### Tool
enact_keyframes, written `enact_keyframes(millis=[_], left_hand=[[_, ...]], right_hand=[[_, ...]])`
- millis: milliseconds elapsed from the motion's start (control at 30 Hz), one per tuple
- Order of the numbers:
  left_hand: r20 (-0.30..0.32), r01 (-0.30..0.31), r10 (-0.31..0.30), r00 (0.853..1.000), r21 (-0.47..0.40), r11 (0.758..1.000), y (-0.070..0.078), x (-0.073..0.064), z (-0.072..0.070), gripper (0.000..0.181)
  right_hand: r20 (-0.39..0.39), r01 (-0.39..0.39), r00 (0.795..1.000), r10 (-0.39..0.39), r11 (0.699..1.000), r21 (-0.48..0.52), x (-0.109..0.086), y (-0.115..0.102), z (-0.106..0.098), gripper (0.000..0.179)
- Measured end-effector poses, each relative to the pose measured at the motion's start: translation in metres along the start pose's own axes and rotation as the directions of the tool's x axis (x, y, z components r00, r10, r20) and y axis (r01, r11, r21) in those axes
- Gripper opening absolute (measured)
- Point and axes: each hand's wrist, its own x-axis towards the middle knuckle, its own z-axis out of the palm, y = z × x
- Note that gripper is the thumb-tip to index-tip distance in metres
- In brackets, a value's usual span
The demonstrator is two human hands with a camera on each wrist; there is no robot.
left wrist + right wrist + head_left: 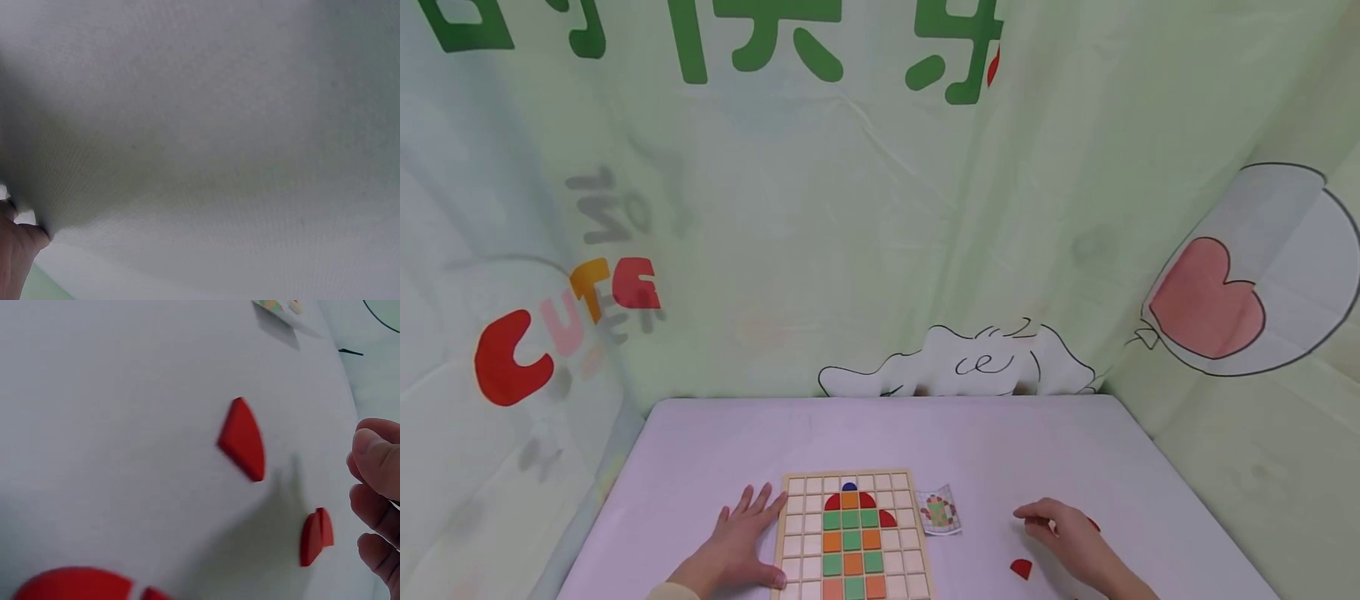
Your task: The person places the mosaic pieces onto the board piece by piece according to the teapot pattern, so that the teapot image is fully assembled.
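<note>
My left hand (741, 537) is spread flat at the left side of a wooden grid board (812, 523), fingertips and thumb at its edge. Orange squares, green squares (852, 541), red quarter-circles (887, 519) and a blue half-round piece (849, 487) lie in its cells. Over the table on the right hovers my right hand (1067, 537), fingers loosely bent and thumb near the index finger (381, 481), with nothing visible in its grasp. Below it rests a loose red quarter-circle piece (1021, 569); two more red pieces (315, 537) lie together near the fingers.
A small picture card (938, 510) lies against the board's right side. More red pieces (75, 584) show at the bottom of the right wrist view. Printed cloth (850, 250) hangs around the pale table (737, 433).
</note>
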Motion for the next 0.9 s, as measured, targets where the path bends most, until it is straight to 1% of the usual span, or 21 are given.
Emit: enact_keyframes(millis=[100,167,267,333,400,533,633,767,867,900], left_hand=[[-0.026,-0.013,0.012,1.000,-0.006,1.000,-0.004,0.001,0.003,0.130],[-0.035,-0.013,0.013,0.999,-0.014,1.000,-0.005,0.001,0.004,0.131],[-0.045,-0.022,0.021,0.999,-0.013,1.000,-0.005,0.000,0.004,0.131],[-0.052,-0.029,0.028,0.998,-0.013,0.999,-0.005,0.001,0.003,0.131],[-0.055,-0.032,0.031,0.998,-0.013,0.999,-0.006,0.001,0.004,0.131],[-0.047,-0.027,0.026,0.999,-0.014,1.000,-0.008,0.002,0.005,0.130],[-0.042,-0.028,0.028,0.999,-0.013,1.000,-0.007,0.002,0.005,0.131],[-0.048,-0.040,0.039,0.998,-0.018,0.999,-0.007,0.002,0.005,0.131],[-0.046,-0.038,0.037,0.998,-0.022,0.999,-0.007,0.001,0.005,0.131],[-0.045,-0.037,0.036,0.998,-0.023,0.999,-0.007,0.001,0.004,0.131]], right_hand=[[0.052,-0.093,0.995,0.091,0.995,0.042,-0.006,0.007,0.007,0.022],[0.090,-0.136,0.988,0.129,0.988,0.075,-0.010,0.011,0.012,0.022],[0.146,-0.117,0.984,0.099,0.986,0.120,-0.016,0.017,0.016,0.024],[0.177,-0.061,0.983,0.037,0.989,0.134,-0.019,0.022,0.018,0.025],[0.198,-0.033,0.980,0.004,0.989,0.143,-0.021,0.026,0.018,0.026],[0.207,-0.022,0.978,-0.006,0.991,0.133,-0.020,0.030,0.021,0.027],[0.200,-0.026,0.980,0.002,0.993,0.115,-0.020,0.028,0.023,0.029],[0.182,-0.062,0.982,0.047,0.995,0.077,-0.021,0.020,0.026,0.032],[0.170,-0.106,0.981,0.094,0.992,0.065,-0.022,0.013,0.030,0.036],[0.169,-0.108,0.981,0.096,0.992,0.063,-0.023,0.012,0.031,0.037]])
